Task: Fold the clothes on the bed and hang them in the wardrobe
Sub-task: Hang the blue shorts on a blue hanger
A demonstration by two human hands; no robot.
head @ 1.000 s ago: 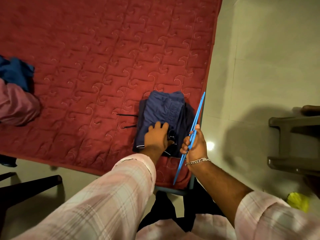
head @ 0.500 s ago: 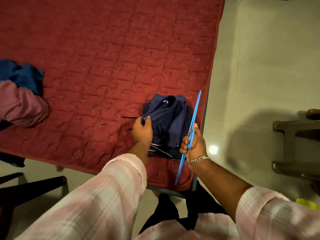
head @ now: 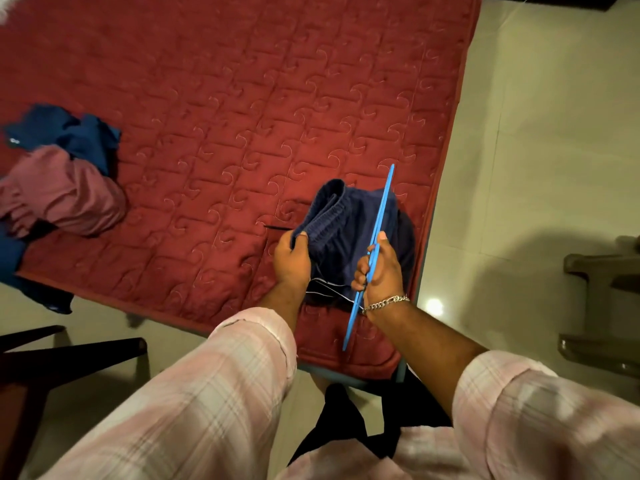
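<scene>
Folded navy shorts (head: 346, 223) with an elastic waistband lie near the right front corner of the red quilted bed (head: 242, 98). My left hand (head: 292, 258) grips the left edge of the shorts and lifts the waistband up off the mattress. My right hand (head: 379, 268), with a chain bracelet at the wrist, holds a blue plastic hanger (head: 370, 251) edge-on, right beside the shorts. A black drawstring (head: 277, 227) sticks out to the left.
A pink garment (head: 65, 192) and a crumpled blue garment (head: 69, 133) lie at the bed's left side. A dark chair (head: 69, 355) stands at the lower left. A grey plastic stool (head: 602, 303) sits on the tiled floor at the right.
My left hand moved from pressing on top of the shorts to their left edge, took hold, and raised the waistband. The right hand with the hanger stayed in about the same place.
</scene>
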